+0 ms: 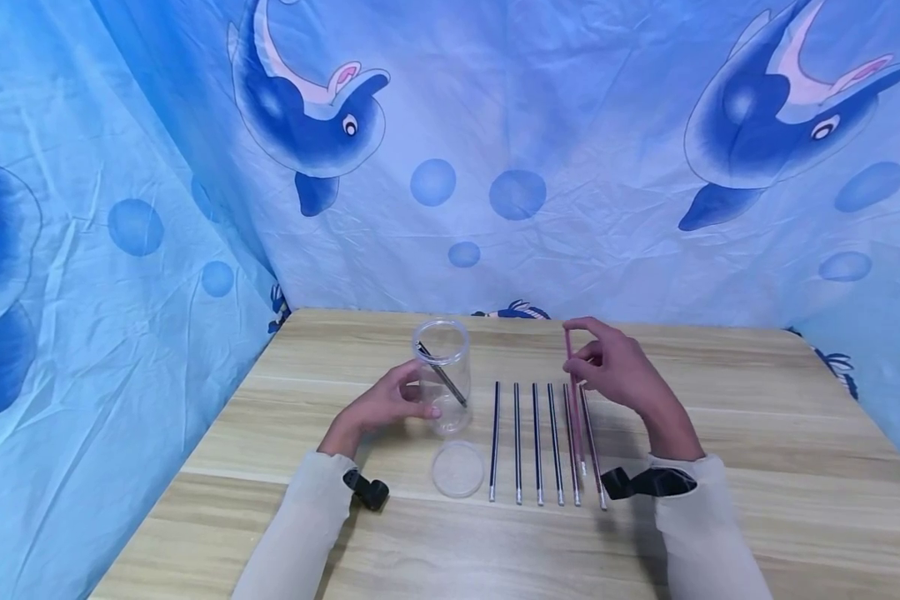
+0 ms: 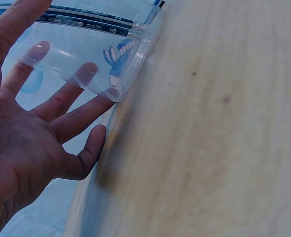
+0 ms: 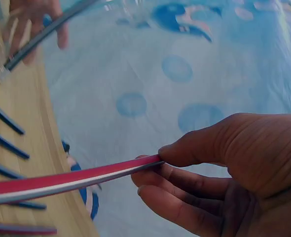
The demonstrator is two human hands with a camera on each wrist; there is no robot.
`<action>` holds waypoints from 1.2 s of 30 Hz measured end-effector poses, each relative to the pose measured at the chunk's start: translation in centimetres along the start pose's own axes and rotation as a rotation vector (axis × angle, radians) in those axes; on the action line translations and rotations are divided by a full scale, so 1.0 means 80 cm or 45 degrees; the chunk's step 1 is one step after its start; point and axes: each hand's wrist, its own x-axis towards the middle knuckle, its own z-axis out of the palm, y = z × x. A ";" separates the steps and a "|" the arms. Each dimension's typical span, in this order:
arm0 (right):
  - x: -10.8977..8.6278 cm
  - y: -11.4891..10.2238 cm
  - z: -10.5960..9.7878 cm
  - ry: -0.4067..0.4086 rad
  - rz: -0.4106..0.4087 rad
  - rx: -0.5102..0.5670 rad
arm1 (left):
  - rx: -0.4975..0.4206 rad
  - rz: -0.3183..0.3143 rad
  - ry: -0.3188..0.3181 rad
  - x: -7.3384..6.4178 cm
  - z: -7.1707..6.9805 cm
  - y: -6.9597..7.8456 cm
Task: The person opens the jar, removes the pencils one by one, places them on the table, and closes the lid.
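My left hand [image 1: 386,402] holds a clear plastic jar [image 1: 452,421] upright, its fingers and thumb around the lower side. Inside the jar lean dark striped pencils [image 2: 91,25] marked HB, their metal ends at the bottom. My right hand [image 1: 613,367] pinches a red, white and dark striped pencil [image 3: 76,180] by its tip between thumb and fingertips. That pencil hangs steeply, its metal end lowest, above a row of pencils [image 1: 536,442] on the table. A round clear lid [image 1: 457,469] lies flat in front of the jar.
The wooden table [image 1: 270,467] ends at a blue cloth backdrop [image 1: 592,250] with dolphin prints behind and to the left. Several pencils lie side by side right of the lid, their metal ends toward me. Black camera straps [image 1: 648,482] circle both wrists.
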 end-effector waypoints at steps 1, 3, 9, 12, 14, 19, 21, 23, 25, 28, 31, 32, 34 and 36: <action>-0.001 0.005 -0.004 -0.007 0.021 0.002 | 0.001 0.003 -0.003 0.000 0.000 0.000; -0.002 0.014 -0.013 -0.028 0.062 0.010 | 0.000 0.000 -0.002 0.001 0.000 0.000; -0.007 0.040 -0.030 -0.092 0.163 0.009 | 0.004 -0.004 0.011 0.001 0.000 0.002; -0.006 0.053 -0.029 -0.124 0.209 0.012 | 0.004 0.001 0.009 0.000 0.000 0.002; -0.005 0.061 -0.024 -0.156 0.240 0.018 | 0.006 -0.004 0.007 -0.001 0.000 0.002; -0.004 0.076 -0.013 -0.206 0.308 0.008 | 0.001 -0.019 0.010 -0.002 0.001 0.002; -0.003 0.081 -0.011 -0.210 0.328 0.000 | -0.004 -0.017 0.009 -0.002 0.001 0.002; -0.003 0.085 -0.009 -0.214 0.349 -0.015 | -0.008 -0.015 0.006 -0.001 0.001 0.002; -0.002 0.089 -0.008 -0.216 0.361 -0.048 | -0.007 -0.017 0.004 -0.001 0.002 0.002; -0.001 0.094 -0.006 -0.216 0.391 -0.070 | 0.000 -0.017 0.003 0.000 0.002 0.003; -0.001 0.098 -0.003 -0.222 0.423 -0.052 | 0.005 -0.020 0.003 0.001 0.002 0.003; -0.001 0.099 -0.002 -0.229 0.431 -0.037 | 0.004 -0.021 0.006 0.001 0.002 0.003; -0.001 0.102 0.001 -0.244 0.450 -0.018 | -0.005 -0.018 0.007 0.001 0.002 0.003; 0.000 0.104 0.003 -0.253 0.467 -0.017 | -0.011 -0.011 0.008 0.001 0.002 0.002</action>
